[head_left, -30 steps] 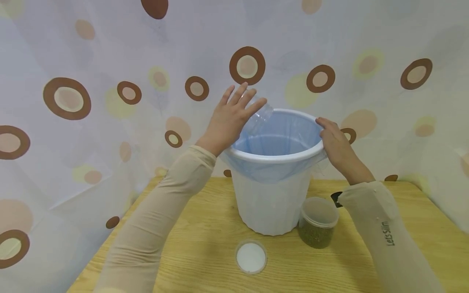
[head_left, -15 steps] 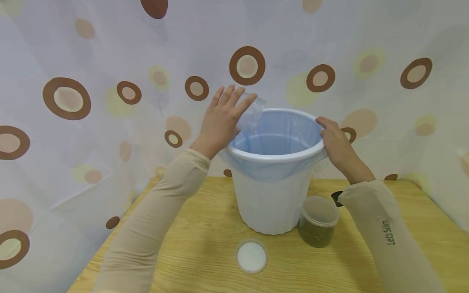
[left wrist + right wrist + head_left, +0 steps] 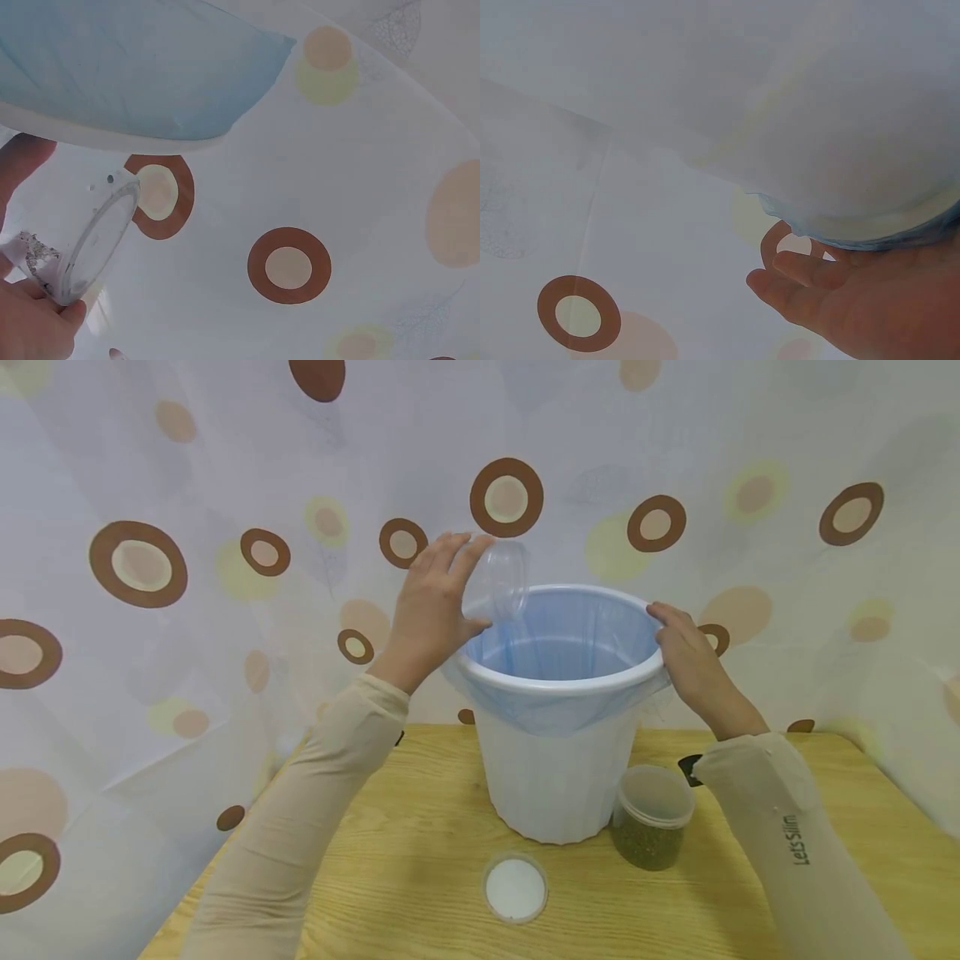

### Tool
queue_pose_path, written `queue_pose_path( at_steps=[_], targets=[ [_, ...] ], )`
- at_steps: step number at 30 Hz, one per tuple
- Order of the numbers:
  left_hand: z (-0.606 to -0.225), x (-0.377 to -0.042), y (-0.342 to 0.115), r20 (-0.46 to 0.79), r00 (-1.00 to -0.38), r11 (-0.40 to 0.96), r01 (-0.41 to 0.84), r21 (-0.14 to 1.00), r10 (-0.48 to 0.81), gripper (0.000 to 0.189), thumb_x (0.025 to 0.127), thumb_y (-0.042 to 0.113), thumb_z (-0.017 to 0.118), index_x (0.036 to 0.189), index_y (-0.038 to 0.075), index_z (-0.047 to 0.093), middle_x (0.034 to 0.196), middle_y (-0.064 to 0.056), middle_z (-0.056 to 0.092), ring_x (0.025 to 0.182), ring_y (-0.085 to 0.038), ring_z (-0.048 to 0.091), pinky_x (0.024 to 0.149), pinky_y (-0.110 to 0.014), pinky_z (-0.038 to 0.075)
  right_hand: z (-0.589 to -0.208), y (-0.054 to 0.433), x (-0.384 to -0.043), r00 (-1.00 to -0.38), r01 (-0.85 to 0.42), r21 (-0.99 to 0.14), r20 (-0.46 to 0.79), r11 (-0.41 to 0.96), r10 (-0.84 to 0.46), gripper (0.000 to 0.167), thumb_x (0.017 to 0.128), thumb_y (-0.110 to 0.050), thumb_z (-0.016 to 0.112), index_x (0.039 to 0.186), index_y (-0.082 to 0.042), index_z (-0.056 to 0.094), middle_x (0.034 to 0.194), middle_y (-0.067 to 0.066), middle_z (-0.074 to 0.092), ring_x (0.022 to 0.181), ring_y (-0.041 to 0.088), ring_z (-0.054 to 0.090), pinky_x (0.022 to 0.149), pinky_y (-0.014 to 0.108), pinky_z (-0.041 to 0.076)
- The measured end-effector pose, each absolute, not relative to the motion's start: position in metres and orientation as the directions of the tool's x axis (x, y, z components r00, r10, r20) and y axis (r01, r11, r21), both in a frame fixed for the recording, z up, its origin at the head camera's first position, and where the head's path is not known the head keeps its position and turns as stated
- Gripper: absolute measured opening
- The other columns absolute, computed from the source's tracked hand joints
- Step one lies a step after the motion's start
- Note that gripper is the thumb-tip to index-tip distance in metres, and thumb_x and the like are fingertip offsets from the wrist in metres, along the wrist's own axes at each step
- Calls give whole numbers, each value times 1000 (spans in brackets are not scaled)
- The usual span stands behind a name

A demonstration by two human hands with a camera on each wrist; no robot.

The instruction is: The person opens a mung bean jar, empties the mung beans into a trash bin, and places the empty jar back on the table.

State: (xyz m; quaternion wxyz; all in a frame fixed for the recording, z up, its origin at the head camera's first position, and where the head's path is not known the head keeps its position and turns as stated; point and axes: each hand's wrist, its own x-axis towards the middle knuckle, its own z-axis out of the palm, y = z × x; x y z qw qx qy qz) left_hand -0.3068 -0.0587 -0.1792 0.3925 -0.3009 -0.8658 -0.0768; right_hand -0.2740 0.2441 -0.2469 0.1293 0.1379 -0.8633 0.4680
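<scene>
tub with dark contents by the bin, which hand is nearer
Right: the right hand touches the bin, higher than the tub; the left hand is farther, by the bin's opposite side.

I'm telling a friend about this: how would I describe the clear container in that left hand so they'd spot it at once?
Find the big white bin lined with a blue bag. At its rim's left side, the left hand holds a small see-through container tipped sideways. Unlike the tub of dark bits and the white-centred dish, it is off the table.
</scene>
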Motion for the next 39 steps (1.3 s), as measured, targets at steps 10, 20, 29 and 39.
queue_pose_path(
  at_steps=[10,20,29,39],
  targets=[
    [-182,-299,-64,793,-455,717,696,35,404,88,62,19,91,137,9,46,136,-10,49,130,-25,41,112,-32,25,-246,243,-273,-931,-352,-766,347,539,-114,57,99,-20,16,150,5,19,157,22,10,144,40,6,113,58,9],
    [-177,-302,-61,722,-281,720,556,-415,632,68,82,2,71,142,17,43,147,-12,39,142,-31,24,117,-39,11,-247,244,-275,-924,-368,-757,361,540,-123,56,99,-19,16,150,5,19,157,23,11,144,40,6,113,58,8],
    [-167,-305,-47,466,-335,571,405,-714,819,66,92,-12,45,146,26,40,153,-7,33,146,-27,16,118,-39,1,-245,246,-274,-920,-379,-758,373,531,-122,56,99,-19,16,149,5,20,157,23,11,144,40,6,113,57,9],
    [-172,-306,-47,503,-388,627,340,-701,772,67,91,-11,46,147,26,37,152,-5,34,145,-26,19,118,-39,5,-246,244,-274,-923,-373,-764,363,527,-127,56,99,-19,17,150,4,19,157,23,11,144,41,7,113,58,9]
  ],
)
